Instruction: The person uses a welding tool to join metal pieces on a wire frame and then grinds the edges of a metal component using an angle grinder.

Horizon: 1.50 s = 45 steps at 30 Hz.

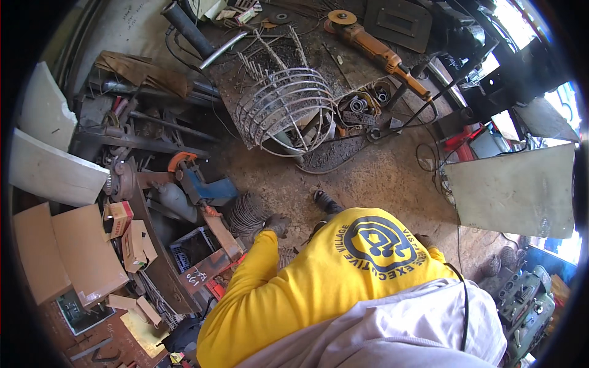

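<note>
My left hand [277, 225], in a dark glove below a yellow sleeve, is low beside a stack of thin wire rings [246, 214]. It is at the right edge of the rings; whether its fingers grip one does not show. Only a dark bit of my right hand [423, 240] shows past the yellow shirt, its fingers hidden. More wire rings [286, 256] lie close to my left forearm. Ahead of me a rounded cage of bent metal rods [285, 110] leans at the near edge of a cluttered worktable [230, 92].
An orange angle grinder [380, 52] lies on the table by a tray of small metal parts [362, 110]. Left are a blue and orange cut-off machine [208, 187], cardboard boxes [83, 245] and metal bars. Right stand a pale panel [512, 190], loose cables and a green machine [521, 306].
</note>
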Each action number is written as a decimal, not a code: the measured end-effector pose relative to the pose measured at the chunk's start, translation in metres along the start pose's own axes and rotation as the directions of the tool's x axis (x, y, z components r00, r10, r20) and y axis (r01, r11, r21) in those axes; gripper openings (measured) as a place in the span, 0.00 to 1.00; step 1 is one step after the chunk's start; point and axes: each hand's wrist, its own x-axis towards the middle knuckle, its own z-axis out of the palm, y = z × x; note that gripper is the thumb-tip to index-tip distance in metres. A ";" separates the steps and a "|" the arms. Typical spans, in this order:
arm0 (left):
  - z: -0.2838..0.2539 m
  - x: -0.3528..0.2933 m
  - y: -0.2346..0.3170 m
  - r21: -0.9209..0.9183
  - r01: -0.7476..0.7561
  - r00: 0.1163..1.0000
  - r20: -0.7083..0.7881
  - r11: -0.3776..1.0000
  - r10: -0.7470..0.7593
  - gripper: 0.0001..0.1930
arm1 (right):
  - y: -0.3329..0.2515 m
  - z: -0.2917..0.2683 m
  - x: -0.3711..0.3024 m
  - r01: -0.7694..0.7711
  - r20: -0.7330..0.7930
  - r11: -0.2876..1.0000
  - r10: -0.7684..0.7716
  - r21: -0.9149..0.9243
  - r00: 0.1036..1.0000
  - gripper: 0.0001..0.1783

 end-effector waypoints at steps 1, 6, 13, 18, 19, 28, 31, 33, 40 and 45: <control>0.004 -0.005 0.004 0.022 -0.027 1.000 -0.007 0.999 0.027 0.22 | -0.001 0.003 -0.001 -0.011 -0.013 0.999 0.012 0.048 1.000 0.18; 0.041 -0.004 0.025 0.305 -0.193 0.974 -0.054 0.933 0.219 0.20 | -0.001 0.005 -0.007 0.035 -0.053 0.966 -0.022 0.256 0.998 0.18; 0.134 -0.045 0.046 0.498 -0.264 0.957 0.027 0.826 0.290 0.22 | 0.081 -0.029 -0.030 0.100 -0.166 0.924 -0.041 0.370 0.985 0.19; 0.173 -0.105 0.065 0.655 -0.429 0.890 0.188 0.622 0.415 0.23 | 0.176 -0.049 -0.054 -0.049 -0.149 0.870 0.139 0.491 0.979 0.19; 0.173 -0.114 0.070 0.704 -0.477 0.853 0.227 0.526 0.471 0.23 | 0.188 -0.052 -0.058 -0.067 -0.149 0.856 0.166 0.512 0.975 0.19; -0.053 -0.198 0.127 0.911 -0.263 0.860 0.371 -0.317 0.352 0.14 | 0.198 -0.051 -0.082 -0.092 -0.169 0.800 0.235 0.592 0.957 0.20; -0.196 -0.137 0.107 0.961 0.132 0.663 0.095 -0.242 0.742 0.12 | 0.154 -0.035 -0.081 -0.054 -0.160 0.823 0.174 0.565 0.972 0.20; -0.216 -0.156 0.157 0.484 -0.538 0.641 -0.296 0.690 0.708 0.10 | 0.129 -0.021 -0.088 -0.035 -0.191 0.820 0.174 0.571 0.966 0.20; -0.304 -0.128 0.305 0.410 -0.842 0.213 -0.344 0.351 0.914 0.13 | -0.022 0.064 -0.114 0.025 -0.178 0.842 0.085 0.539 0.980 0.20; -0.316 -0.086 0.417 0.790 -0.568 0.167 -0.163 0.230 0.972 0.14 | -0.113 0.110 -0.150 0.051 -0.179 0.834 0.058 0.550 0.982 0.20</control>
